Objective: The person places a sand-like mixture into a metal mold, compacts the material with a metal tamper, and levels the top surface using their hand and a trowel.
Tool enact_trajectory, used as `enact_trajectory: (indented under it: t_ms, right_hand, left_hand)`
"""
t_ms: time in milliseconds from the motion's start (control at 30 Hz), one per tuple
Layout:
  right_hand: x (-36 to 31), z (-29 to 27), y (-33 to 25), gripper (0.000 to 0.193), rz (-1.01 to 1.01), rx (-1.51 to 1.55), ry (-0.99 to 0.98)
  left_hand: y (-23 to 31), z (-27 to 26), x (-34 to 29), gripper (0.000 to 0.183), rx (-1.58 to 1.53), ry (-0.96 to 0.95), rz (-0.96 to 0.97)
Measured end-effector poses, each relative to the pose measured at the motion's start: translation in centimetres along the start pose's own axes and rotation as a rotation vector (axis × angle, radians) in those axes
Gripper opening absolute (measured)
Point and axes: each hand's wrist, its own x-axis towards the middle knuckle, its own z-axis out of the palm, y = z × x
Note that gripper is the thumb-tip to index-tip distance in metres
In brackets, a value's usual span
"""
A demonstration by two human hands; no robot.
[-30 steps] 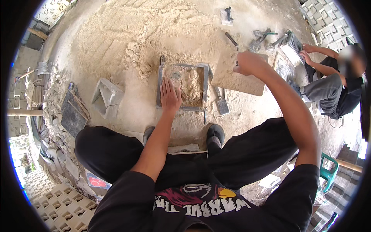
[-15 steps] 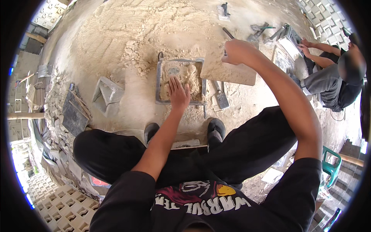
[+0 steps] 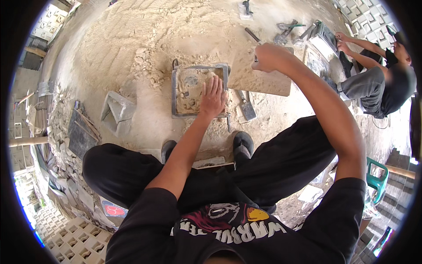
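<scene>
My left hand (image 3: pixel 212 97) lies with its fingers stretched out on loose, damp-looking sandy material at the right side of a square metal mould (image 3: pixel 174 97). The same material (image 3: pixel 188 99) spreads over the mould's floor, with grey patches showing through. My right hand (image 3: pixel 269 58) is closed on a flat, dust-covered board (image 3: pixel 259 81); its grip on the board is partly hidden by the hand itself. That board slants beside the mould's right edge. A small trowel (image 3: pixel 247 110) rests on the ground below the board.
A wide bed of sand (image 3: pixel 118 39) covers the ground beyond the mould. Left are a grey angular block (image 3: pixel 118 113) and a dark slab (image 3: pixel 82 132). Tools (image 3: pixel 288 33) and a float (image 3: pixel 246 9) lie far right. Another person (image 3: pixel 373 83) works at the right, near a green stool (image 3: pixel 376 179).
My left hand has moved right across the mould, and the heaped material there is now lower or under the hand. My right hand keeps hold of the board. The view has shifted slightly.
</scene>
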Motion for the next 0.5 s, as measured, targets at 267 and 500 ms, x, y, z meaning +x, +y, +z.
enact_trajectory:
  t_ms: [267,500]
  right_hand:
    - [1.2,0.1,1.5,0.035,0.073,-0.033,0.042]
    - [3.6,1.3,2.2,0.036,0.017,0.015,0.157]
  left_hand:
    - [-4.5,-0.6,6.3,0.067,0.062,0.195,-0.130]
    - [-11.1,-0.7,6.3,0.073,0.003,0.095,-0.324]
